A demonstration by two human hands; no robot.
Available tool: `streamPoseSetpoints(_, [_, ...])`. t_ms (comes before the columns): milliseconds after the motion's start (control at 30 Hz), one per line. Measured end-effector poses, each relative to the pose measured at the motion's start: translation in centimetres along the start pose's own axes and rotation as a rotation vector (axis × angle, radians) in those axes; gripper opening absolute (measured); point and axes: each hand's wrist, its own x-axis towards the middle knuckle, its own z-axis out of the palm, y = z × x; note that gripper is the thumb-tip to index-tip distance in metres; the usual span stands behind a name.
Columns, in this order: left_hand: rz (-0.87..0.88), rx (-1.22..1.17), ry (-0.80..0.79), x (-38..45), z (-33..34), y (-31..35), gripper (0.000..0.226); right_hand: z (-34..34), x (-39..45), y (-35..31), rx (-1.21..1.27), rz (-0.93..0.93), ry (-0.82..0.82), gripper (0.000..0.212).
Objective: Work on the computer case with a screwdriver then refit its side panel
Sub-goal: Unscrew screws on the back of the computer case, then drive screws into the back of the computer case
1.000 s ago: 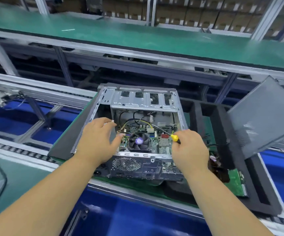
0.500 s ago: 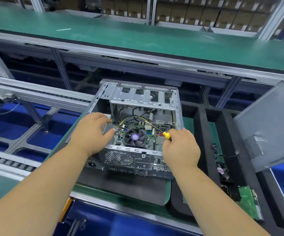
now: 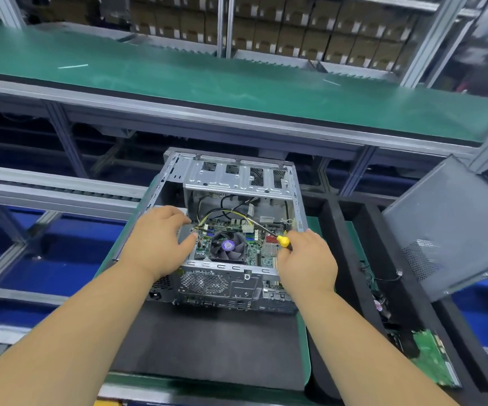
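The open metal computer case [image 3: 238, 177] lies on a dark mat, its motherboard and round fan [image 3: 227, 246] exposed. My right hand [image 3: 305, 260] grips a screwdriver [image 3: 281, 239] with a yellow and black handle; the shaft slants up and left into the case toward the board. My left hand [image 3: 159, 241] rests over the case's left wall, fingers bent down inside by the cables; I cannot see whether it holds anything. The grey side panel [image 3: 453, 227] leans tilted at the right, apart from the case.
A black foam tray [image 3: 351, 244] stands right of the case, holding cables and a green circuit board [image 3: 433, 358]. A green conveyor belt [image 3: 237, 83] runs across behind. Metal rails [image 3: 46, 189] and blue surfaces lie to the left and below.
The view has drawn back and risen a little, so the case sits higher in the frame. Both hands stay in the case; the screwdriver keeps its place at the board's right side.
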Motion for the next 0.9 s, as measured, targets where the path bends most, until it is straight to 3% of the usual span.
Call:
streamPoseSetpoints(167, [-0.002, -0.03, -0.054, 0.6, 0.2, -0.3, 0.043, -0.7, 0.3, 0.3, 0.066, 0.01, 0.014, 0.027])
streamPoseSetpoints(333, [-0.076, -0.252, -0.049, 1.9, 0.4, 0.4, 0.033, -2.6, -0.5, 2.5, 0.172, 0.217, 0.234, 0.012])
streamPoseSetpoints(567, [0.137, -0.469, -0.049, 2.6, 1.4, 8.1, 0.026, -3.7, -2.1, 8.5, 0.42, 0.587, 0.067, 0.016])
streamPoseSetpoints(733, [0.206, -0.453, -0.105, 2.8, 3.3, 14.0, 0.027, -3.3, -1.6, 14.4, 0.307, 0.59, 0.015, 0.016])
streamPoseSetpoints(900, [0.19, -0.441, -0.149, 2.4, 6.0, 19.7, 0.027, -1.9, -0.7, 19.8, 0.151, 0.588, -0.269, 0.028])
